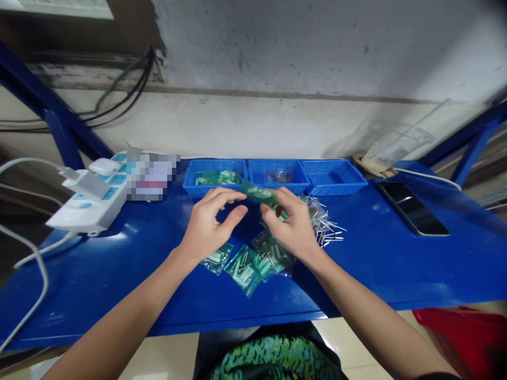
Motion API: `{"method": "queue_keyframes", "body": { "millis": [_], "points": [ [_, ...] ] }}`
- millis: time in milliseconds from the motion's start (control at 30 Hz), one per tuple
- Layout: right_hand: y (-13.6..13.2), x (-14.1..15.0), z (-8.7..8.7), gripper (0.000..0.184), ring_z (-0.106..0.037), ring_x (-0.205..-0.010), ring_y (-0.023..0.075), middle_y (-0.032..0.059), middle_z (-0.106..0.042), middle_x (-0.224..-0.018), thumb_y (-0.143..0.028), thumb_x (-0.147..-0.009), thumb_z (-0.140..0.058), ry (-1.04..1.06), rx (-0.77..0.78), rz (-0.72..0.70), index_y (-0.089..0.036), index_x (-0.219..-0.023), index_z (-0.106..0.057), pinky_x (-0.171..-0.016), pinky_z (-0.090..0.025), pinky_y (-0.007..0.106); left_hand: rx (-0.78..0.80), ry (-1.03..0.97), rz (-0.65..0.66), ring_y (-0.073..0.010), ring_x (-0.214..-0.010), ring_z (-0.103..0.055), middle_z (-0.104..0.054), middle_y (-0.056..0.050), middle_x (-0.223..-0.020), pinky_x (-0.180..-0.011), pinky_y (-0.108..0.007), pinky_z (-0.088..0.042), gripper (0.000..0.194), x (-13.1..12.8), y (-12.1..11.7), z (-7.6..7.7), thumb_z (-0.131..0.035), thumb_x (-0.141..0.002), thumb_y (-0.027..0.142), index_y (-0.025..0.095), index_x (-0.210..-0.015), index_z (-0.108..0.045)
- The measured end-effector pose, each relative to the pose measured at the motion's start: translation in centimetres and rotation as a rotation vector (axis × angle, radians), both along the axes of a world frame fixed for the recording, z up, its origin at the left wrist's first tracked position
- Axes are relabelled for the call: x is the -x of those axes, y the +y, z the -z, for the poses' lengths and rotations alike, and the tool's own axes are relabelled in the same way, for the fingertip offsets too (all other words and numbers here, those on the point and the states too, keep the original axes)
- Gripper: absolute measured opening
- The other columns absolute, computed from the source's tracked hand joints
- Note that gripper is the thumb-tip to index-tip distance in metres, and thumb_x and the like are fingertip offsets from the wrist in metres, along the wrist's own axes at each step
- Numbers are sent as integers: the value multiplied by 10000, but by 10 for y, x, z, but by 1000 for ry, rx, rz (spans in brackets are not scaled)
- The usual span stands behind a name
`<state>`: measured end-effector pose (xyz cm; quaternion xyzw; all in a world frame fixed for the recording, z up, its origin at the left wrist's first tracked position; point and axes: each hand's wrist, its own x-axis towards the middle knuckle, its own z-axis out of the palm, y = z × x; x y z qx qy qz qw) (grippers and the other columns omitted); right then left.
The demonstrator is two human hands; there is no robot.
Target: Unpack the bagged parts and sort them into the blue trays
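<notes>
Both my hands are above the middle of the blue table [396, 264]. My right hand [291, 224] pinches a small green plastic bag [259, 193], holding it up near the trays. My left hand [209, 221] is curled beside it, fingertips close to the bag's left end; whether they touch it I cannot tell. Under my hands lie several small green bags with metal pins [247, 266]. A pile of loose metal pins [327, 227] lies to the right of my right hand.
Three blue trays stand at the back: the left tray [190, 182] with green bags, the middle tray [295, 184] with a small clear bag, the right tray [336, 184]. A white power strip [89, 203] with plugs lies left, a black phone [412, 208] right, a red bin [467, 332] lower right.
</notes>
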<state>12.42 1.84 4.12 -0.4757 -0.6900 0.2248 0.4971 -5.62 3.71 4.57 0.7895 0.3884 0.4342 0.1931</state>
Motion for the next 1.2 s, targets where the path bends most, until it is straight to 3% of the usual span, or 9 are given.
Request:
{"method": "queue_keyframes", "body": {
  "millis": [133, 233, 433, 500, 567, 667, 800, 933, 1200],
  "points": [
    [0, -1, 8, 378, -538, -888, 184, 82, -540, -1025, -106, -812, -444, -362, -281, 23, -232, -1124, -617, -735, -482, 348, 452, -255, 36, -169, -730, -600, -652, -67, -812, -613, -279, -456, 373, 1, 6, 3, -416, -912, 444, 167, -926, -666],
    [0, 0, 11, 411, -521, -928, 199, 106, -491, -1099, -78, -832, -415, -466, -302, 12, -238, -1165, -595, -733, -494, 361, 464, -244, -9, -136, -617, -566, -622, -16, -715, -552, -257, -432, 237, 4, 9, 4, -588, -822, 395, 184, -897, -665],
    [-3, 0, 8, 340, -506, -980, 212, 135, -412, -1187, -219, -882, -457, -431, -216, 44, -199, -1213, -536, -718, -507, 358, -472, 7, -608, -125, -675, -533, -634, -3, -830, -715, -304, -453, 194, 32, 20, -38, -597, -830, 294, 222, -1000, -656],
    [-2, -2, 6, 314, -504, -985, 214, 135, -418, -1185, -247, -885, -460, -417, -204, 50, -193, -1179, -557, -736, -499, 364, -643, 85, -722, -152, -763, -555, -653, -10, -844, -818, -342, -440, 199, 39, 29, -55, -576, -844, 276, 216, -1010, -668],
    [0, -5, 5, 305, -503, -983, 220, 133, -459, -1138, -276, -888, -461, -425, -176, 41, -174, -1149, -580, -760, -484, 368, -591, 243, -614, -162, -770, -573, -667, -15, -858, -804, -335, -440, 222, 39, 35, -60, -582, -834, 316, 212, -1009, -672],
    [-3, -2, 3, 294, -512, -917, 211, 100, -558, -976, -283, -904, -431, -458, -125, -13, -154, -1096, -613, -790, -448, 364, -233, 435, -314, -150, -645, -586, -669, -4, -748, -653, -279, -447, 237, 26, 33, -44, -614, -791, 399, 216, -923, -687],
    [-21, 20, 5, 362, -517, -856, 222, 86, -625, -896, -356, -922, -385, -594, -117, -187, -136, -1089, -619, -774, -414, 376, 30, 181, -286, -132, -622, -620, -665, 4, -708, -609, -237, -458, 239, 10, 15, -9, -505, -874, 366, 212, -999, -638],
    [-38, 45, 14, 516, -512, -904, 289, 141, -627, -958, -502, -843, -490, -716, -98, -204, -66, -1098, -597, -770, -406, 439, 64, 128, -251, -130, -624, -625, -656, 3, -696, -607, -236, -461, 214, 2, 6, 3, -472, -894, 329, 200, -956, -631],
    [-27, 49, 23, 195, -514, -842, 262, 121, -601, -850, -273, -787, -573, -761, 66, -120, -113, -890, -618, -706, -405, 397, 63, 194, -177, -131, -594, -602, -651, 0, -672, -570, -229, -434, 199, -2, 8, 10, -507, -875, 335, 199, -921, -644]
  ]
}}
